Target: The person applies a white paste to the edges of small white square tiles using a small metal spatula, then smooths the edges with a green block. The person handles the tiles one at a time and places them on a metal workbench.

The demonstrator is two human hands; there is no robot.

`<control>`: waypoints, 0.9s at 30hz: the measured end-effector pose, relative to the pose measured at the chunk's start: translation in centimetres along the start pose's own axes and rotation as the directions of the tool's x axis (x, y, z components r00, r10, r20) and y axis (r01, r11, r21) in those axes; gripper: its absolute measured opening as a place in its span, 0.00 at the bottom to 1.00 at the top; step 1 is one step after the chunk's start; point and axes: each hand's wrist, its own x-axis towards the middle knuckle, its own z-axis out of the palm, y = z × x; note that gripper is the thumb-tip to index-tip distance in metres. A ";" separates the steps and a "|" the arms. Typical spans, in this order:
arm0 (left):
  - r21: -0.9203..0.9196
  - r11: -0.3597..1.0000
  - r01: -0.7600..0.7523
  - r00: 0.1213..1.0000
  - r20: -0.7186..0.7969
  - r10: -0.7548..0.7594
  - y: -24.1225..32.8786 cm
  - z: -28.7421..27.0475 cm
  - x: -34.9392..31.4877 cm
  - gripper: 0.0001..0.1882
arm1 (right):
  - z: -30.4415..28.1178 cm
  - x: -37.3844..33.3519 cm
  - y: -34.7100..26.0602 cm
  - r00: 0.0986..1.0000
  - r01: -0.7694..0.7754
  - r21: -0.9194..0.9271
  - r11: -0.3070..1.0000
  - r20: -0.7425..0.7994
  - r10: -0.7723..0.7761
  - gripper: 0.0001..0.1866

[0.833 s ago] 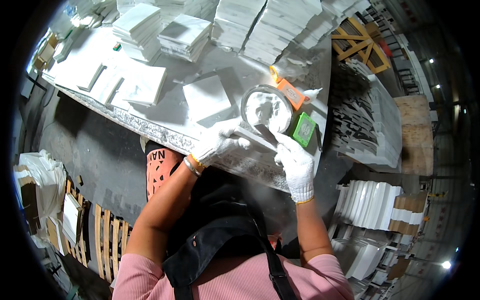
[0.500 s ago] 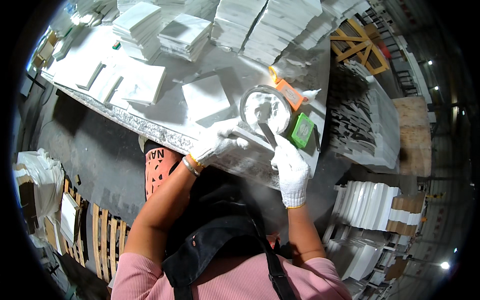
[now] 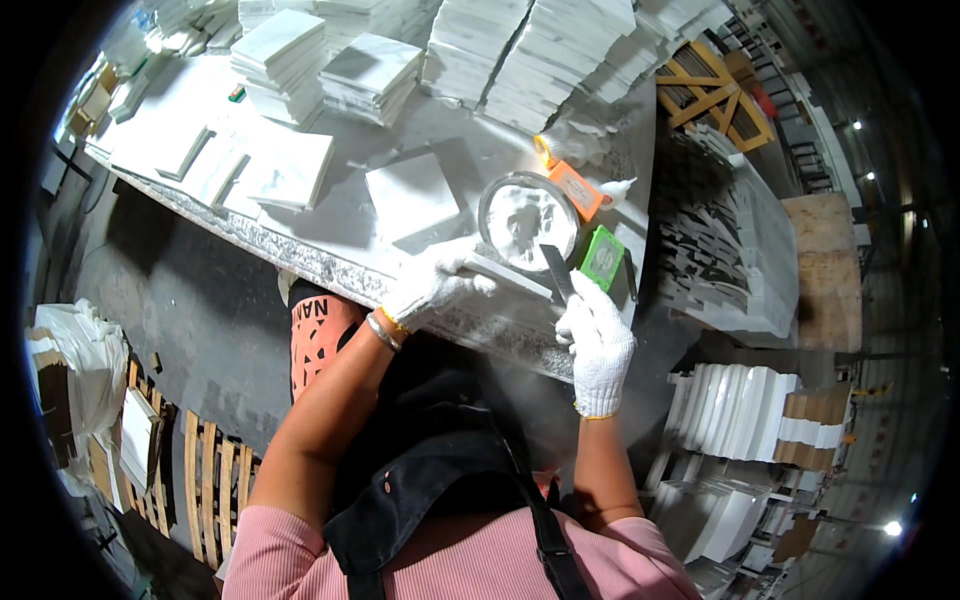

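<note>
My left hand (image 3: 437, 285), in a white knit glove, is closed on the near end of a white marble tile (image 3: 512, 275), seen nearly edge-on. In my gloved right hand (image 3: 600, 345) is a flat dark putty knife (image 3: 557, 270), its blade pointing up and away beside the tile's right end. Whether blade and tile touch, I cannot tell. Just beyond them sits a round clear bowl (image 3: 483, 215) with white paste (image 3: 525, 220) in it. A green box (image 3: 603, 258) stands to the bowl's right, and an orange box (image 3: 576, 188) lies behind that.
A single square tile (image 3: 412, 195) lies left of the bowl on the dusty table (image 3: 345, 235). Several tile stacks (image 3: 372, 75) rise along the far side. A small white nozzle bottle (image 3: 616, 192) is by the orange box. Wooden pallets (image 3: 215, 490) are at lower left.
My right hand has shifted to the right, carrying the putty knife away from over the bowl's near rim toward the green box. My left hand and the tile have barely moved.
</note>
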 end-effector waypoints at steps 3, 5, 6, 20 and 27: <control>-0.067 0.998 0.002 1.000 0.015 -0.001 0.5 -0.1 -0.1 0.14 | -0.1 -0.1 0.8 0.999 0.031 -0.041 0.999 0.028 -0.030 0.16; -0.079 0.997 -0.009 1.000 0.015 0.011 0.7 0.0 -0.1 0.14 | 0.0 0.0 1.1 0.998 0.048 -0.065 0.997 0.047 -0.045 0.16; -0.027 0.999 -0.023 1.000 0.007 0.023 0.5 0.0 0.0 0.14 | 0.3 0.0 1.3 0.997 0.057 -0.066 0.996 0.048 -0.054 0.16; -0.021 0.999 -0.035 0.999 0.002 0.035 -0.1 0.1 -0.3 0.12 | 1.7 -0.6 0.9 0.999 0.030 -0.104 0.994 0.043 -0.026 0.17; -0.439 0.897 0.051 0.988 -0.111 -0.111 -0.8 0.9 -0.5 0.11 | 7.0 -0.3 -0.6 0.924 0.334 -0.196 0.922 0.260 -0.279 0.17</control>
